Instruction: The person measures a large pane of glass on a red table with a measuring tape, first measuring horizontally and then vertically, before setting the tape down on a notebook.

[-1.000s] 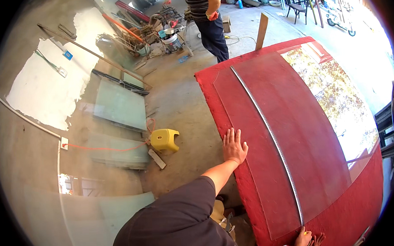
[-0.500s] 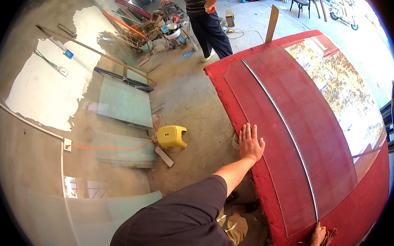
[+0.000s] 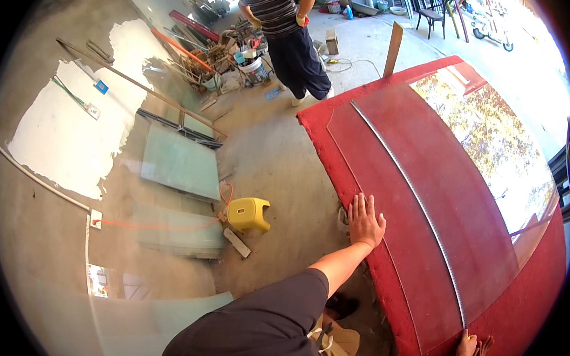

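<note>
A large clear glass sheet point(image 3: 388, 199) lies on a table covered in red cloth point(image 3: 538, 294). Along its length, from the far edge to the near one, runs a thin pale measuring tape point(image 3: 419, 201). My left hand point(image 3: 365, 224) rests flat at the table's left side, over the sheet's edge, with fingers stretched out. At the near end of the tape, by the lower edge of view, my right hand point(image 3: 466, 347) is closed round it, a bit of yellow showing at the fingers. Part of that hand is cut off.
A yellow stool point(image 3: 248, 214) stands on the floor at left, beside glass panes point(image 3: 179, 157) leaning on the wall. An orange cord point(image 3: 153, 226) runs from a wall socket. Another person point(image 3: 292, 44) stands beyond the table. A wooden board point(image 3: 392, 49) rises behind its far edge.
The view has tilted slightly up, so more of the other person shows. That person's other arm has come into view. Both my hands keep their places on the glass and tape.
</note>
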{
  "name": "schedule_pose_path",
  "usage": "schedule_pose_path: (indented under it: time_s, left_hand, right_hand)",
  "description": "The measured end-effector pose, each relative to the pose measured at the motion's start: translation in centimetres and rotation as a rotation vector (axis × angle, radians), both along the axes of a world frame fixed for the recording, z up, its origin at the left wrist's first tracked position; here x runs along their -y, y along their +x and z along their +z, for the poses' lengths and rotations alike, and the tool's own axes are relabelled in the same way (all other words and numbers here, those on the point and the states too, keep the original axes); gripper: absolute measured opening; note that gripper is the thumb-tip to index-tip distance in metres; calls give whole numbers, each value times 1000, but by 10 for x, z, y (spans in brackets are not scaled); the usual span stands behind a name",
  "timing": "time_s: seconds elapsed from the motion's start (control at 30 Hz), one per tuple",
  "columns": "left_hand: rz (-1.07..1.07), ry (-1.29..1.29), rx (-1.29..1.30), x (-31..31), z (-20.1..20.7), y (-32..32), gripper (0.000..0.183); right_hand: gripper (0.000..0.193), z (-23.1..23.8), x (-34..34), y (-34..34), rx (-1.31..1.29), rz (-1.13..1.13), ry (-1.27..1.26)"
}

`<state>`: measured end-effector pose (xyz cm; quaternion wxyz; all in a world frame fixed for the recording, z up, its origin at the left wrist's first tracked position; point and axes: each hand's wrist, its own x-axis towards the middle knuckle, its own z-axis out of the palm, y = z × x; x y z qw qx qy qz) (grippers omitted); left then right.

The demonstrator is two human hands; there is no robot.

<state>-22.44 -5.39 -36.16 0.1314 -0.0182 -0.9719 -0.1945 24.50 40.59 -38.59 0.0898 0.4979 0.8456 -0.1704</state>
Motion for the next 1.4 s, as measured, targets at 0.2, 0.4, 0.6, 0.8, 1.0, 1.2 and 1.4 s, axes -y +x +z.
schedule_pose_path:
  time_s: [0.2,0.4,0.6,0.8,1.0,1.2,1.4]
  left_hand:
    - [-10,14,3,1,-1,1,70]
    - [-2,-1,10,0,-4,1,68]
    - [-4,-9,-14,0,-4,2,68]
    - [-10,-8,-26,2,-2,2,67]
    - [-14,7,-21,4,-4,1,67]
    - [-13,-6,-11,2,-6,0,68]
    - [-13,-8,-11,2,-6,0,68]
  right_hand:
    - [71,34,23,-20,63,-14,0]
    - [79,57,37,-27,73,-21,-12]
    - [80,67,41,-32,140,-70,-11]
    - [80,68,41,-34,169,-63,-13]
    - [81,68,42,-34,186,-62,-28]
    - [79,63,39,-31,155,-41,-15]
    - [79,62,38,-31,159,-34,-2]
